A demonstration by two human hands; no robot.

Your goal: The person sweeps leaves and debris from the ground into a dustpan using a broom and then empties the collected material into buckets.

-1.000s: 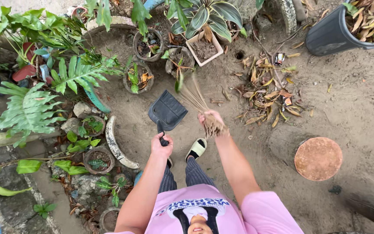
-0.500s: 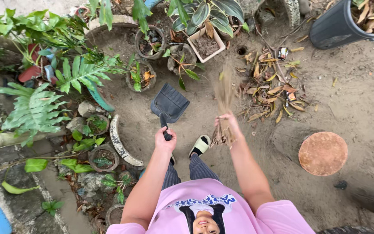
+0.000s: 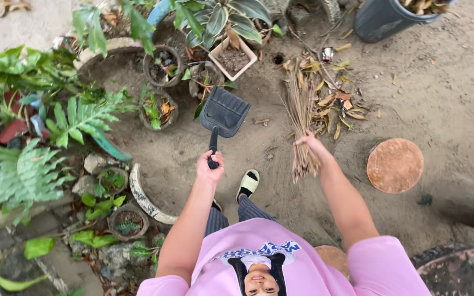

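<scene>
Compared with half a second before, the stick broom [image 3: 302,118] had swung forward: its bristle end now reached the pile of dry leaves [image 3: 330,101], where earlier it had been raised short of them. The dustpan [image 3: 224,113] had kept much the same place in front of the person, its position barely altered.

The left hand [image 3: 209,167] was closed in a fist round the dustpan's black handle, holding the pan clear of the sandy ground [image 3: 445,104] with its open mouth facing away from the person. The pan was dark, ribbed along its upper edge, and sat near a square white planter [image 3: 233,58].

The right hand [image 3: 309,143] was wrapped tight about the bound part of the broom. The broom was a bundle of thin tan sticks, its short stub end below the hand, its long strands fanning out over the leaf litter. Whether the tips touched the leaves could not be determined.

A round terracotta disc [image 3: 395,165] lay just right of the right forearm. One sandalled foot [image 3: 248,183] stood between the two arms.
</scene>
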